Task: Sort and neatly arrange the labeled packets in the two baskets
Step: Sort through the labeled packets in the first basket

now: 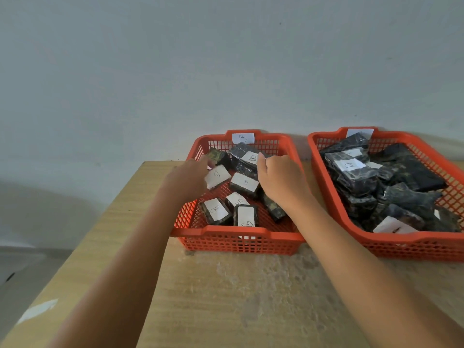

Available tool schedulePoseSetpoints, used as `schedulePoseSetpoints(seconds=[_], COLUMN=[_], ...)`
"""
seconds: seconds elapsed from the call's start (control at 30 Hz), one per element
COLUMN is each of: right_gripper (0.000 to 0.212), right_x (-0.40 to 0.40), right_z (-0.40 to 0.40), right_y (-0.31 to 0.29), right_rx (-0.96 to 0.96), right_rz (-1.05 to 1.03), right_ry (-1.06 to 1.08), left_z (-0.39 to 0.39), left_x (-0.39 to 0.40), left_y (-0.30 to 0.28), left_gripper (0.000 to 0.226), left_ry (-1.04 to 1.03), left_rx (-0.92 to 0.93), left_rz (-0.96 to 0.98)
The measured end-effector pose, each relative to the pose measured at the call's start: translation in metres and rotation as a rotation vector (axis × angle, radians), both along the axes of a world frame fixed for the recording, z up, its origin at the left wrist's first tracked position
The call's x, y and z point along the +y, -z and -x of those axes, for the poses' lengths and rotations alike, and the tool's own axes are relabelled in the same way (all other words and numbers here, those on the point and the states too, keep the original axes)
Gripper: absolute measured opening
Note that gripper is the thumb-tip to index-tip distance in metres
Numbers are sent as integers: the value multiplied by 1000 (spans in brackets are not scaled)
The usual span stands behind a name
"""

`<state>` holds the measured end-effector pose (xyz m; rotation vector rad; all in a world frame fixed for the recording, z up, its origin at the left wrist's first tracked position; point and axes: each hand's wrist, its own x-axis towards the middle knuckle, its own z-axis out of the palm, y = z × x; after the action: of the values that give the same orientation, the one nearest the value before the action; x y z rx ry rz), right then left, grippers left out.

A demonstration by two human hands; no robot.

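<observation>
Two orange mesh baskets stand on a wooden table. The left basket (238,233), tagged B at its far rim, holds several dark packets with white B labels. My left hand (189,178) is inside it and holds one labelled packet (217,176) at the left side. My right hand (281,179) grips a larger B packet (244,156) near the basket's back. The right basket (376,243) is piled with dark packets, one showing an A label (350,165).
The wooden table (226,297) has a worn, pale patch in front of the baskets. Its left edge drops to the floor. A plain wall rises right behind the baskets. The right basket runs past the frame's right edge.
</observation>
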<state>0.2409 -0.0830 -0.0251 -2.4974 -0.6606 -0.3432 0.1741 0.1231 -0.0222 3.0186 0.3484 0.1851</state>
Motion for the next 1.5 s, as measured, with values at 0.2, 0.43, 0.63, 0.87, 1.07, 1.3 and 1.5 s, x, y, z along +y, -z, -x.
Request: schedulePoseSetpoints(seconds=[0.2, 0.43, 0.63, 0.87, 1.07, 1.3, 1.5], right_gripper=[32, 6, 32, 45, 43, 37, 24], right_x=[-1, -1, 0, 6, 1, 4, -7], right_z=[-5, -1, 4, 2, 4, -2, -8], right_y=[4, 1, 3, 14, -1, 5, -1], right_rx=[-78, -22, 8, -24, -98, -48, 133], right_rz=[115, 124, 420, 697, 285, 289, 18], right_ry=[67, 53, 49, 74, 72, -3, -65], left_z=[3, 3, 1, -1, -2, 0, 0], left_x=[-5, -2, 0, 5, 4, 4, 7], left_y=[-1, 4, 7, 10, 9, 5, 7], left_gripper=[42, 52, 54, 47, 33, 44, 56], left_ry=[-5, 22, 28, 34, 36, 63, 59], left_rx=[69, -22, -75, -124, -157, -190, -212], left_rz=[-203, -260, -181, -87, -92, -44, -9])
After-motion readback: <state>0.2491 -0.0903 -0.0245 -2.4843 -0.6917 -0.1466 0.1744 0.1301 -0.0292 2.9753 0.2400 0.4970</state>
